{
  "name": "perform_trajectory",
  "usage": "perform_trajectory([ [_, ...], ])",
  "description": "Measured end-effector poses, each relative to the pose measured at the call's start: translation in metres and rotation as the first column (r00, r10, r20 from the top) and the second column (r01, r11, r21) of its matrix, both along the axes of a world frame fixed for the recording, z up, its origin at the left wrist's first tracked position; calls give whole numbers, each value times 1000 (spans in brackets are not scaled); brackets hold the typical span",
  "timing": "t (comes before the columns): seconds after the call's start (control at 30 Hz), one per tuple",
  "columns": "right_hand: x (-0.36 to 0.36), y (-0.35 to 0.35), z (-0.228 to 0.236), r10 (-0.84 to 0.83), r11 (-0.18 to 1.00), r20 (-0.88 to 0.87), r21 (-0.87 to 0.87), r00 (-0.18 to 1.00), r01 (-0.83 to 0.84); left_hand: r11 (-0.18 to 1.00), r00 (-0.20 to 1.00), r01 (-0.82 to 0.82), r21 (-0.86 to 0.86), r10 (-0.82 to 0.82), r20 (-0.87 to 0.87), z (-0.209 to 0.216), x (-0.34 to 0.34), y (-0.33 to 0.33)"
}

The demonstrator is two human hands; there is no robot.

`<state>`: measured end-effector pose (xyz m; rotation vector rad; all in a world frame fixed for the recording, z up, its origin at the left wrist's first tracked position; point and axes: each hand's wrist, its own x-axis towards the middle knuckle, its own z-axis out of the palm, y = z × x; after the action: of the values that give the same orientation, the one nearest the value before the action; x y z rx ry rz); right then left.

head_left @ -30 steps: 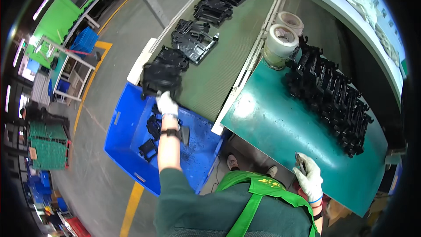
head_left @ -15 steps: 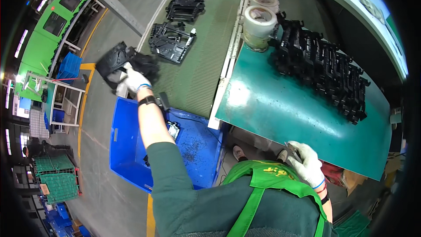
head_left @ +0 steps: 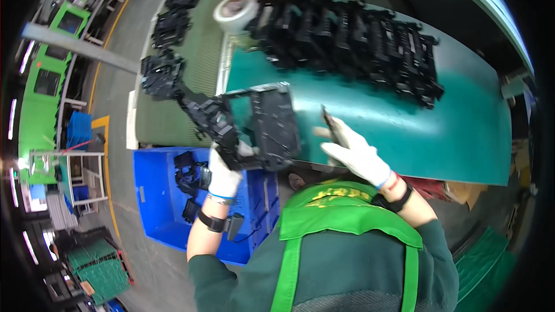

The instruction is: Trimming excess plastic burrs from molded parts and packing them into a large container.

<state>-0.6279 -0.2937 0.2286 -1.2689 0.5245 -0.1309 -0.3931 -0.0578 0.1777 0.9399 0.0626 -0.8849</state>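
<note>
My left hand [head_left: 223, 180], in a white glove, is closed on the lower edge of a black moulded plastic frame [head_left: 276, 130]. The frame is raised and tilted over the near left corner of the green table, blurred by motion. My gloved right hand [head_left: 359, 159] is to its right, closed around a slim dark hand tool [head_left: 329, 120] whose exact kind I cannot make out. The tool points up and away from me, apart from the frame. Below my left hand stands a blue bin [head_left: 165, 219] with black plastic pieces [head_left: 188, 176] in it.
A row of similar black parts [head_left: 347, 37] lies along the far side of the green table [head_left: 462, 144]. Rolls of clear film [head_left: 236, 14] stand at its left corner. More black parts [head_left: 163, 75] rest on the green conveyor belt [head_left: 199, 60]. A grey post [head_left: 81, 48] crosses the left.
My left hand has brought the black frame from beside the conveyor rightward to the table edge. My right hand has risen with the tool toward it. The view has turned right.
</note>
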Motion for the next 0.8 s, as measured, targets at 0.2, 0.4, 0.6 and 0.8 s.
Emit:
perform_trajectory([
  [0.2,-55,-30,-36,-227,974,-7,14,974,227,974,981,190,121,-192,2,-28,-89,-48],
  [0.4,-169,-70,-32,-379,893,-232,161,896,420,768,778,351,535,-557,289,11,-46,-72],
  [0.6,-254,-96,-69,-573,729,-281,253,770,636,426,475,473,772,-861,184,-7,-21,-114],
  [0.8,-304,-118,-64,-634,721,-379,26,674,693,289,75,110,951,-956,282,-14,-30,-155],
])
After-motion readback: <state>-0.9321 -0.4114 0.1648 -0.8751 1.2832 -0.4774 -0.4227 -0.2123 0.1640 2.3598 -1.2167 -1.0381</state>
